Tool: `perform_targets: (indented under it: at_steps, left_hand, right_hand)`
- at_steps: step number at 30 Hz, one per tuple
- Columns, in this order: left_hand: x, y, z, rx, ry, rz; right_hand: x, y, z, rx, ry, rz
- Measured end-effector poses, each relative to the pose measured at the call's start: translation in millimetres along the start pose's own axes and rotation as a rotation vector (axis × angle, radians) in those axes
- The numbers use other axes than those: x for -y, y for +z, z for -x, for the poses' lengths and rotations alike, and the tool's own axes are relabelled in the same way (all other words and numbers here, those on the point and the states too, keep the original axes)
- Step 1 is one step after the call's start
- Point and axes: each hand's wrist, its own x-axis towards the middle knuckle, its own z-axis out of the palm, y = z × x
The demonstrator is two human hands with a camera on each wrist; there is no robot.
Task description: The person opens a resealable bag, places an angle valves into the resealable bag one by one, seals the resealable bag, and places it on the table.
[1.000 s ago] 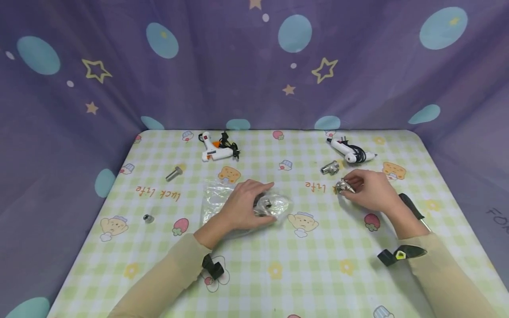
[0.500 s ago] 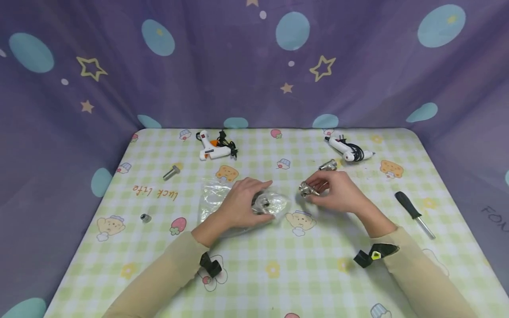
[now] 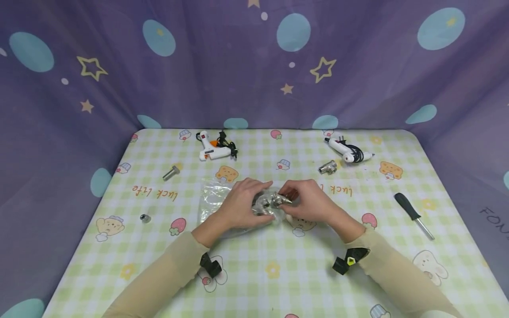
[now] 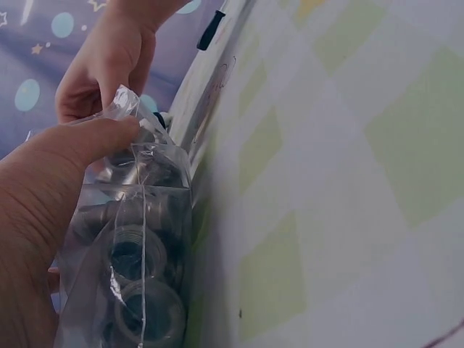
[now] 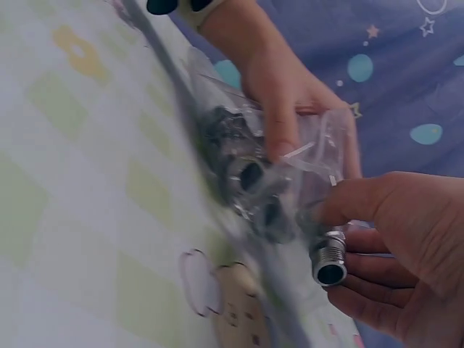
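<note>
A clear plastic bag [image 3: 212, 201] with several threaded metal fittings [image 4: 130, 246] inside lies at the middle of the table. My left hand [image 3: 240, 205] grips it near its right end, thumb on one side and fingers on the other. At the bag's mouth my right hand [image 3: 308, 203] pinches a shiny metal pipe fitting [image 3: 280, 200]. In the right wrist view the round threaded end of this pipe fitting [image 5: 331, 264] sticks out below the fingers, and bag film overlaps its other end.
At the back stand two white glue guns, one left [image 3: 216, 152] and one right [image 3: 350, 152]. Another metal fitting [image 3: 328, 167] lies before the right one. A black-handled screwdriver [image 3: 413, 214] is at right; a bolt-like metal piece [image 3: 172, 173] and a small metal sleeve [image 3: 145, 218] at left.
My right hand has carried the pipe fitting leftward from the right side of the table to the bag's mouth. The left hand has kept its grip on the bag.
</note>
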Motion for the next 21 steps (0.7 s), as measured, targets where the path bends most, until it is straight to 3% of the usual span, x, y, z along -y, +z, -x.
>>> perform_targets:
  at_steps: [11, 21]
  left_hand:
    - [-0.2, 2.3, 0.5, -0.015, 0.009, -0.009]
    - [-1.4, 3.3, -1.9, -0.019, 0.025, -0.026]
  right_hand:
    - [0.8, 22.9, -6.2, -0.105, 0.018, 0.06]
    - [-1.3, 31.0, -5.6, -0.134, 0.047, 0.073]
